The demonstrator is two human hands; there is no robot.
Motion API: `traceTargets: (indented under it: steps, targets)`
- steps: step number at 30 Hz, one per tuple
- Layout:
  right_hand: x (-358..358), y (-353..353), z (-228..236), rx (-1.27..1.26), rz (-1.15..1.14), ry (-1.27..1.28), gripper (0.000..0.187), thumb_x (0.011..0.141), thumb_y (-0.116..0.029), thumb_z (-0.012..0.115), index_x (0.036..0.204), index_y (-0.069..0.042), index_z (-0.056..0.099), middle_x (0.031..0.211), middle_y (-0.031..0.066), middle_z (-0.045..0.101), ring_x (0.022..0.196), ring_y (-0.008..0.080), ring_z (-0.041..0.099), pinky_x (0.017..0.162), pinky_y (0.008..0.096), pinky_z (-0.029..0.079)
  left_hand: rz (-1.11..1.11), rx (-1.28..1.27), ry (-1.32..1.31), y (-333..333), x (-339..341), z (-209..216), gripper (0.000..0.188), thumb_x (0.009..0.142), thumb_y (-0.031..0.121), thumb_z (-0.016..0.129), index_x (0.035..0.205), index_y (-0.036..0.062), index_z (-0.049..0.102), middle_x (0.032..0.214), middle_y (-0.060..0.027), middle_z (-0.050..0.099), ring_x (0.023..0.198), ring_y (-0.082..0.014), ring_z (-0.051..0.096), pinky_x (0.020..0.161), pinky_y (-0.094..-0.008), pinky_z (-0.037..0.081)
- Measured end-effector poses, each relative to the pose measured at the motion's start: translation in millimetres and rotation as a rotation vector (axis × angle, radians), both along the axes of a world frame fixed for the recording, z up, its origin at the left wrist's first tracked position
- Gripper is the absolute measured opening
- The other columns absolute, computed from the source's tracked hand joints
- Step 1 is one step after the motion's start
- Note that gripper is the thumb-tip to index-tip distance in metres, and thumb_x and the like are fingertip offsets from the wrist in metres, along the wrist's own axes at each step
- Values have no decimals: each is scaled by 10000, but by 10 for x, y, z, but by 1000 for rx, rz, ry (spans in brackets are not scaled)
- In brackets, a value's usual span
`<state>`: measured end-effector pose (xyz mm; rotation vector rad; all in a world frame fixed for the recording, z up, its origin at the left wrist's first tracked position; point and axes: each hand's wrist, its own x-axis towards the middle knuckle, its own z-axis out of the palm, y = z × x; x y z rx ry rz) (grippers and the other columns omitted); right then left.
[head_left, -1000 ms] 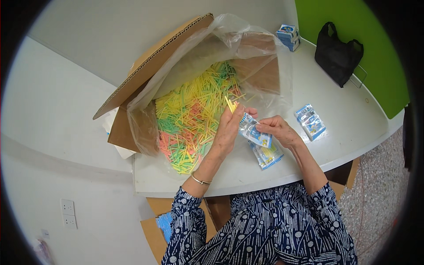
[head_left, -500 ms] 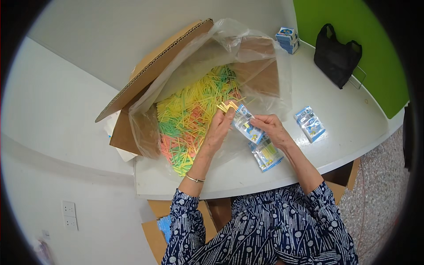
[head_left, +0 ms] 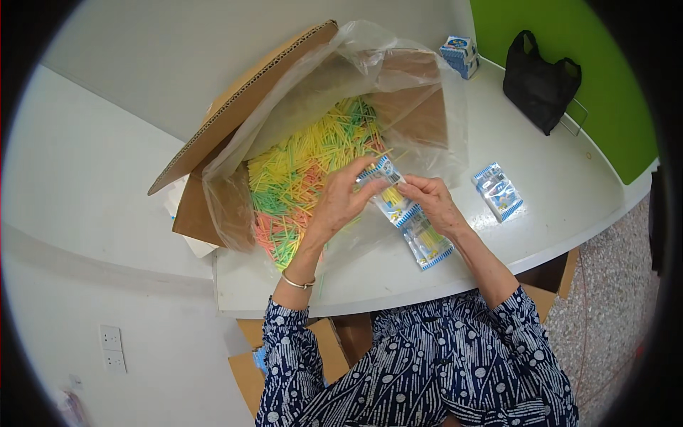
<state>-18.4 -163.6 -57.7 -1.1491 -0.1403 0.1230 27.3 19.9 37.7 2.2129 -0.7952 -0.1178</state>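
Both hands meet over the white bench [head_left: 541, 206]: the left hand [head_left: 340, 203] and right hand [head_left: 432, 205] pinch 1 small clear packet [head_left: 388, 186] with closed fingers, its long axis running from 11 to 5 o'clock. Coloured straws [head_left: 306, 171] fill the plastic-lined cardboard box [head_left: 235, 128] at 10 o'clock, nearer the left hand. 2 packets lie at 5 and 3 o'clock, a green wall behind.

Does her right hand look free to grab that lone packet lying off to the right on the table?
Probably not yet: the right hand is pinching a small packet with the left hand. The lone packet lies unobstructed beside it.
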Motion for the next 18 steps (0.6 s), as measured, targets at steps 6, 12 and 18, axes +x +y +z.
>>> traceTargets:
  steps: [6,12,18]
  targets:
    - [-170,-90,163,10,62,17,273,888,-173,616,1073,27,635,943,39,664,840,64,588,734,207,466,-106,-139,187,-68,-35,-165,348,840,63,642,1148,2,492,1068,-51,587,896,-116,570,747,-256,484]
    - [-282,-305,108,-232,203,40,279,858,-191,657,1024,32,651,865,42,675,773,64,599,695,214,474,-191,-277,466,-272,-150,-166,291,843,30,621,1103,9,492,982,-28,578,912,-85,550,780,-235,465]
    - [-434,-404,104,-246,215,86,261,845,-212,672,938,33,668,813,26,665,728,40,572,638,202,453,-223,-143,395,-365,-170,-214,285,824,28,631,1082,16,511,975,-13,569,908,-91,546,789,-241,459]
